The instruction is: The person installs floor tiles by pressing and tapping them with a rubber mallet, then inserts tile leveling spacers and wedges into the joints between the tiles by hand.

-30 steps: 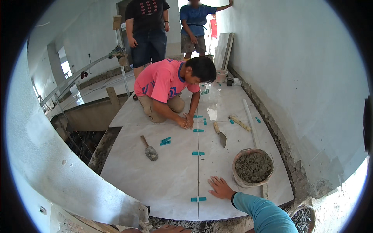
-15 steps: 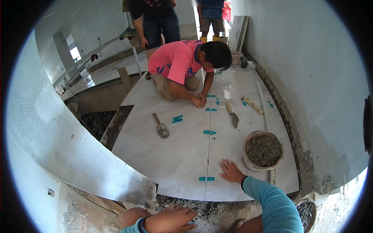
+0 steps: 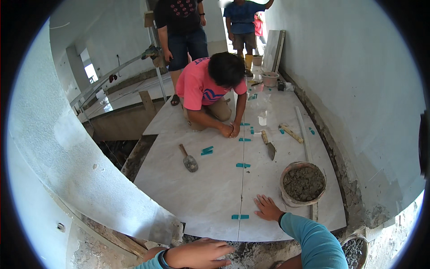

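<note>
My right hand (image 3: 267,208) lies flat on the pale floor tile (image 3: 197,193), fingers spread and holding nothing. It rests just left of the bucket of mortar (image 3: 304,181) and right of the tile joint. My left hand (image 3: 200,252) hovers at the tile's near edge, fingers stretched out, with nothing visible in it. A teal wedge clip (image 3: 240,217) sits across the joint between my hands. Farther along the joint are more teal clips (image 3: 243,165). A trowel (image 3: 269,145) and a mallet (image 3: 291,133) lie on the right tile; another mortar-coated tool (image 3: 189,160) lies on the left one.
A co-worker in a pink shirt (image 3: 201,85) kneels at the joint, hands together at the tile. Two people stand behind. A low curved wall (image 3: 98,179) borders the left, beside an open gap (image 3: 112,150). A straight bar (image 3: 303,134) lies near the right wall.
The view has tilted upward, so the floor sits lower in the picture. My left hand's fingers have stretched out farther right. My right hand stays on the tile. The kneeling co-worker's head has shifted left.
</note>
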Motion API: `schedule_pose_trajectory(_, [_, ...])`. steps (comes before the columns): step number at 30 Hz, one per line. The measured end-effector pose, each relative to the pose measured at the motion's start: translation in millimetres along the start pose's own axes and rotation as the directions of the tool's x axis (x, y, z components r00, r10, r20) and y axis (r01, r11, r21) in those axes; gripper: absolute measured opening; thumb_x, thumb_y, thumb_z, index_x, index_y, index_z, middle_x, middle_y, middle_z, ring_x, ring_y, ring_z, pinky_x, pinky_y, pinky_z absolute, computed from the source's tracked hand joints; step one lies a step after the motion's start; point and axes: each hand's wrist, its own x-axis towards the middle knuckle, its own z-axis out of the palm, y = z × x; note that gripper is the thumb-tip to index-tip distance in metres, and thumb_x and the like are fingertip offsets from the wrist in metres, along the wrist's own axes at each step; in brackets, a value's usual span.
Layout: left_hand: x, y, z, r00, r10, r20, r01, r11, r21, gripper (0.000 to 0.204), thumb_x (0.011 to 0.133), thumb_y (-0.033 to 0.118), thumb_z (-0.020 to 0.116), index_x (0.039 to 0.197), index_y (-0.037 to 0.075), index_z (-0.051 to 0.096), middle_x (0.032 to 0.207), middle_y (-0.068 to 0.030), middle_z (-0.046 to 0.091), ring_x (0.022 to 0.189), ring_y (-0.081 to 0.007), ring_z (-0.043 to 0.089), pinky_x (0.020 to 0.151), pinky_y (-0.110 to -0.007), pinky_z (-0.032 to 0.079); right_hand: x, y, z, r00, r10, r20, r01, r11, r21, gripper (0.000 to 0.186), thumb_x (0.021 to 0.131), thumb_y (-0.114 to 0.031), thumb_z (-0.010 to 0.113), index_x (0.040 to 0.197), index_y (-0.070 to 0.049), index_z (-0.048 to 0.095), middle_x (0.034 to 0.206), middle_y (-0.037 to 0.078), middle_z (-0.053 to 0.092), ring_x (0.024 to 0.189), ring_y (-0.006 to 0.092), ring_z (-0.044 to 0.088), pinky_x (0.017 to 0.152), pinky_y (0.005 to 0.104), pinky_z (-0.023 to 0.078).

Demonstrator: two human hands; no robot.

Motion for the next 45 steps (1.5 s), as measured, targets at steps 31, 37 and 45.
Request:
schedule_pose_trajectory(31, [-89.6, -30.0, -192.3, -0.045, 0.544, -0.838, -0.789, 0.495, 0.364, 0.034, 0.1, 0.029, 0.039, 0.07, 0.024, 0.054, 0.073, 0.0115, 0.058, 0.069, -0.0055, 0.049, 0.077, -0.029, 0.034, -112.0, -231.2, -193.6, 0.845, -0.333, 0.419, 0.15, 0.899, 0.412, 0.063, 0.102, -0.047, 0.059, 0.143, 0.001, 0.052, 0.127, 0.024, 0.063, 0.114, 0.0434, 0.064, 0.098, 0.0509, 0.051])
schedule_pose_trajectory(37, [-84.2, -42.1, -200.0, -0.074, 0.463, -0.883, -0.83, 0.462, 0.312, 0.03, 0.087, 0.037, 0.052, 0.058, 0.035, 0.051, 0.059, 0.0191, 0.049, 0.066, 0.0029, 0.043, 0.077, -0.023, 0.031, -104.8, -210.0, -176.8, 0.86, -0.232, 0.454, 0.073, 0.937, 0.341, 0.059, 0.096, -0.042, 0.064, 0.135, 0.001, 0.056, 0.117, 0.023, 0.065, 0.108, 0.0431, 0.065, 0.092, 0.0514, 0.052])
schedule_pose_trajectory(45, [-106.7, -59.4, -206.6, -0.11, 0.38, -0.918, -0.794, 0.522, 0.311, 0.035, 0.09, 0.041, 0.045, 0.057, 0.035, 0.054, 0.051, 0.0219, 0.049, 0.059, 0.0091, 0.044, 0.076, -0.015, 0.035, -77.0, -217.1, -170.1, 0.728, -0.332, 0.601, 0.17, 0.935, 0.311, 0.027, 0.083, -0.022, 0.071, 0.101, -0.004, 0.066, 0.106, 0.013, 0.067, 0.106, 0.0349, 0.065, 0.094, 0.0485, 0.05])
